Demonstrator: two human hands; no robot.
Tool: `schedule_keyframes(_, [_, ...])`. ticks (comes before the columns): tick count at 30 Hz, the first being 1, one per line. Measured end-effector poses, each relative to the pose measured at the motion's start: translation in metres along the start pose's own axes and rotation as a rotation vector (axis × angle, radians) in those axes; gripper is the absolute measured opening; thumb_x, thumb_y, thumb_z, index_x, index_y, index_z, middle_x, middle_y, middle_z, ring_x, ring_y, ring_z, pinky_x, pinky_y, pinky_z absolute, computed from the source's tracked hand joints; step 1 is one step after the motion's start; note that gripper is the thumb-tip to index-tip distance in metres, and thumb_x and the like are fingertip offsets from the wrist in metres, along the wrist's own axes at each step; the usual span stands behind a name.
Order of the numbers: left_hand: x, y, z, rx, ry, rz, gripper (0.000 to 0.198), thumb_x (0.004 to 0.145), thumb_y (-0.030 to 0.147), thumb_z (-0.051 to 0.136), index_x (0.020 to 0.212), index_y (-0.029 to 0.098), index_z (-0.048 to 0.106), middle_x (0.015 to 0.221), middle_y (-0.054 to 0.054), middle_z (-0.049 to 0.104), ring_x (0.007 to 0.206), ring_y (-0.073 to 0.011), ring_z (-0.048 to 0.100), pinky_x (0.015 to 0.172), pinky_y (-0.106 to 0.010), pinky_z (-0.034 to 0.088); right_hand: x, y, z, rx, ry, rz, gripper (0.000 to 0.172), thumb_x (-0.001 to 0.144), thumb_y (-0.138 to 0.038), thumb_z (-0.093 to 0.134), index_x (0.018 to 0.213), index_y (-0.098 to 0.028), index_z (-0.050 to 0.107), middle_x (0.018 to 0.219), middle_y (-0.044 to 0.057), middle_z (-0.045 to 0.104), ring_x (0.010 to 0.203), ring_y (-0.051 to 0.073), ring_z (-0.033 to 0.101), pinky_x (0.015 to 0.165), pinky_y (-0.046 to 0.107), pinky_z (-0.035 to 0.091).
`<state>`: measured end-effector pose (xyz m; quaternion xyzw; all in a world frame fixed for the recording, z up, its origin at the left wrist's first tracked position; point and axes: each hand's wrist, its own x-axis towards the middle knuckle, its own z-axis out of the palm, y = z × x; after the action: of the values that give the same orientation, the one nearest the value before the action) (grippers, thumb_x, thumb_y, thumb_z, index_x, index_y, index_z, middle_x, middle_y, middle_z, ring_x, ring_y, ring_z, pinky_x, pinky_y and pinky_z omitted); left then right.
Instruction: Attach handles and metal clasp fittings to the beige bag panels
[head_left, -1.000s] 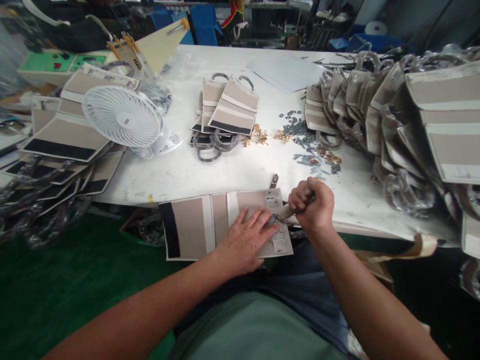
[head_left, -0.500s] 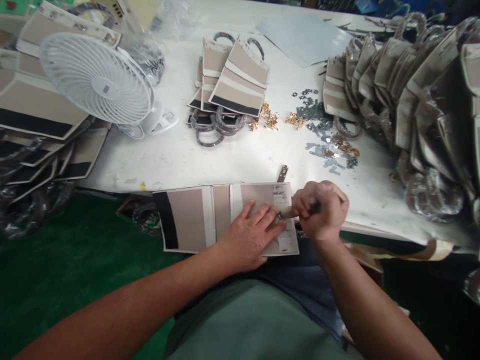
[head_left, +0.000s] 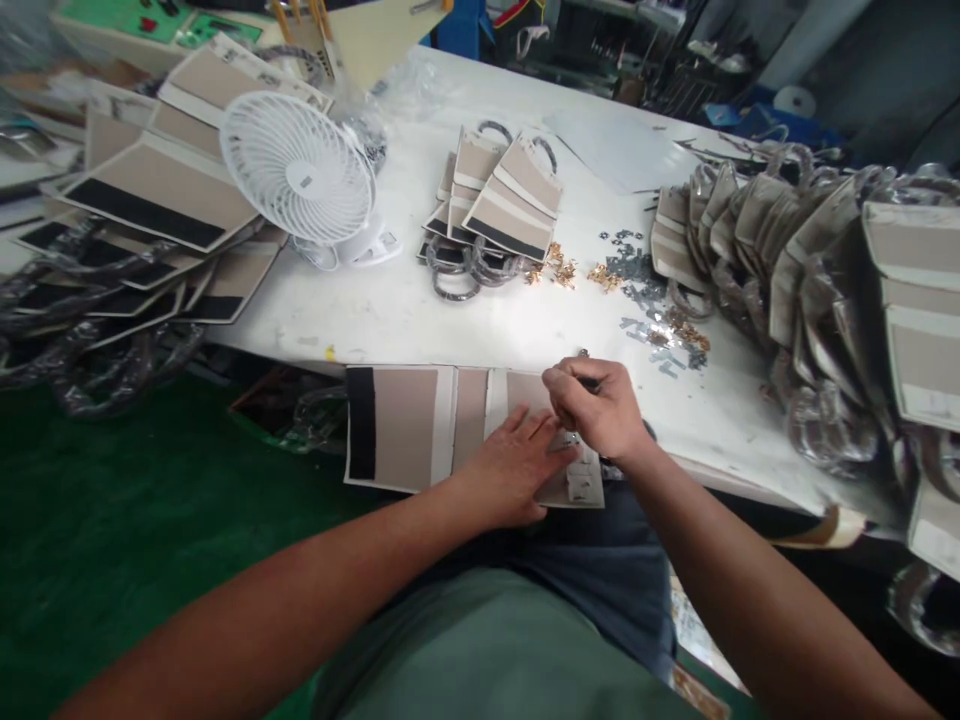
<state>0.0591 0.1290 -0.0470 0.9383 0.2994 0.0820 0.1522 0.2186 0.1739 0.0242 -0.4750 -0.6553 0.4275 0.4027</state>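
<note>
A beige bag panel (head_left: pixel 471 420) with white strips and a black band at its left end lies flat at the table's front edge, over my lap. My left hand (head_left: pixel 517 465) rests on its right half, fingers stretched out and pressing the surface. Just to the right, my right hand (head_left: pixel 596 405) is closed in a fist above the panel's right end. A slim tool is in that fist; only a dark bit shows, so its kind is unclear. Small metal fittings (head_left: pixel 574 438) sit at slots in the panel between the two hands, partly covered by my fingers.
Several similar panels with wrapped handles (head_left: pixel 517 195) are stacked mid-table. Gold clips (head_left: pixel 555 265) and grey metal plates (head_left: pixel 637 265) are scattered beside them. A white fan (head_left: pixel 300 170) stands left by another pile (head_left: pixel 150 210). Wrapped bag pieces (head_left: pixel 795 240) crowd the right side.
My right fist has moved left and turned over the panel, covering more of its right end. My left hand stays on the panel. The camera view has tilted up and shifted.
</note>
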Motion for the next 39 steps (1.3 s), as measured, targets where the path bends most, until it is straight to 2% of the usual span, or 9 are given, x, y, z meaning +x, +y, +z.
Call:
schedule_keyframes(8, [0.0, -0.001, -0.004, -0.031, 0.005, 0.003, 0.092, 0.073, 0.043, 0.086, 0.155, 0.023, 0.05, 0.168, -0.018, 0.035, 0.158, -0.0391, 0.025, 0.132, -0.056, 0.012, -0.007, 0.008, 0.001, -0.163, -0.107, -0.131, 0.049, 0.096, -0.031, 0.062, 0.054, -0.02, 0.039, 0.053, -0.005, 0.034, 0.051, 0.009, 0.032, 0.05, 0.028, 0.026])
schedule_keyframes(13, [-0.001, -0.001, -0.003, -0.019, 0.006, -0.001, 0.091, 0.073, 0.047, 0.086, 0.154, 0.025, 0.051, 0.162, -0.018, 0.043, 0.154, -0.0358, 0.032, 0.132, -0.054, 0.013, -0.018, 0.017, -0.012, 0.117, 0.103, -0.093, 0.048, 0.101, -0.032, 0.063, 0.056, -0.021, 0.05, 0.052, -0.002, 0.048, 0.048, 0.012, 0.043, 0.049, 0.029, 0.034])
schedule_keyframes(17, [0.0, -0.003, -0.001, -0.015, -0.002, 0.016, 0.093, 0.074, 0.048, 0.086, 0.155, 0.024, 0.049, 0.162, -0.019, 0.043, 0.155, -0.0378, 0.031, 0.132, -0.055, 0.013, -0.024, 0.011, -0.012, 0.332, 0.287, -0.227, 0.044, 0.097, -0.03, 0.068, 0.056, -0.023, 0.052, 0.05, -0.003, 0.048, 0.045, 0.014, 0.046, 0.046, 0.031, 0.037])
schedule_keyframes(24, [0.0, 0.003, -0.009, -0.012, -0.036, 0.03, 0.091, 0.077, 0.044, 0.083, 0.156, 0.018, 0.047, 0.161, -0.023, 0.044, 0.154, -0.0413, 0.033, 0.131, -0.06, 0.012, -0.037, 0.033, -0.002, 0.202, 0.316, -0.114, 0.045, 0.099, -0.033, 0.065, 0.057, -0.022, 0.051, 0.052, -0.002, 0.049, 0.049, 0.013, 0.046, 0.05, 0.03, 0.036])
schedule_keyframes(29, [-0.01, 0.019, -0.01, -0.03, 0.013, -0.005, 0.069, 0.091, 0.033, 0.069, 0.156, 0.017, 0.05, 0.165, -0.023, 0.042, 0.156, -0.0426, 0.033, 0.128, -0.064, 0.022, -0.07, -0.005, -0.028, 0.427, 0.441, -0.096, 0.042, 0.1, -0.028, 0.064, 0.059, -0.022, 0.053, 0.053, -0.003, 0.047, 0.047, 0.013, 0.045, 0.047, 0.029, 0.036])
schedule_keyframes(32, [-0.021, 0.023, -0.037, -0.18, 0.163, -0.077, 0.053, 0.101, 0.024, 0.055, 0.154, 0.022, 0.055, 0.16, -0.015, 0.053, 0.149, -0.0348, 0.048, 0.126, -0.055, 0.037, -0.102, -0.037, -0.045, 0.554, 0.559, -0.151, 0.037, 0.097, -0.028, 0.067, 0.062, -0.021, 0.057, 0.054, -0.003, 0.046, 0.046, 0.012, 0.045, 0.047, 0.029, 0.037])
schedule_keyframes(35, [-0.037, 0.025, -0.093, -0.513, 0.351, -0.202, 0.045, 0.106, 0.029, 0.049, 0.15, 0.024, 0.061, 0.151, -0.01, 0.063, 0.141, -0.0281, 0.058, 0.125, -0.045, 0.041, -0.122, -0.05, -0.053, 0.45, 0.678, -0.053, 0.041, 0.095, -0.039, 0.071, 0.062, -0.021, 0.056, 0.052, -0.004, 0.046, 0.045, 0.013, 0.045, 0.045, 0.028, 0.037])
schedule_keyframes(37, [-0.051, 0.03, -0.135, -0.789, 0.457, -0.313, 0.043, 0.105, 0.038, 0.055, 0.145, 0.024, 0.066, 0.147, -0.009, 0.067, 0.141, -0.0299, 0.058, 0.126, -0.045, 0.039, -0.121, -0.05, -0.051, 0.295, 0.654, 0.102, 0.037, 0.09, -0.046, 0.078, 0.068, -0.021, 0.062, 0.056, -0.002, 0.055, 0.047, 0.013, 0.048, 0.045, 0.027, 0.038])
schedule_keyframes(39, [-0.067, 0.04, -0.168, -1.059, 0.577, -0.42, 0.048, 0.099, 0.045, 0.067, 0.141, 0.021, 0.07, 0.138, -0.01, 0.073, 0.138, -0.0347, 0.061, 0.124, -0.048, 0.042, -0.107, -0.055, -0.045, 0.162, 0.574, 0.143, 0.034, 0.08, -0.05, 0.086, 0.09, -0.02, 0.075, 0.076, 0.004, 0.071, 0.056, 0.016, 0.057, 0.05, 0.028, 0.046])
